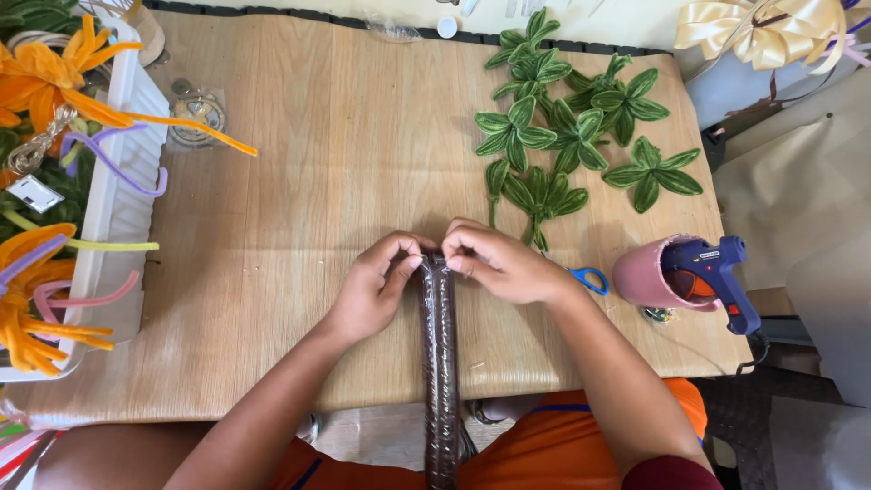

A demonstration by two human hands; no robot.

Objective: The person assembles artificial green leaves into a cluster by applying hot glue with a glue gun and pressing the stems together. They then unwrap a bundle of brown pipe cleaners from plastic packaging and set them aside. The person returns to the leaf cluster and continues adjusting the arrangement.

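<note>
Right at the near edge of the wide wooden table, a long dark brown stick wrapped in shiny tape runs off the bottom of the picture, so its lower end cannot be seen. Its top end is mostly hidden under fingertips. The stick's long way goes straight from the person's lap out over the table, and its top points toward the far edge. The left hand and the right hand meet at that top end, and the fingers of both hands are bent and pinching the tip of the stick from each side. Only the blue handles of a pair of scissors peek out from behind the right wrist; the blades are hidden. Left of the stick, the table has lots of bare wood, and there is more open wood beyond the hands toward the far edge. On the far right part of the table lies a bunch of fuzzy green leaves made of bendy wire. Near the right edge, a blue glue gun sits inside a pink cup lying on its side. At the left edge, a white plastic tray holds fuzzy orange flowers, and it is cut off by the picture's side.
</note>
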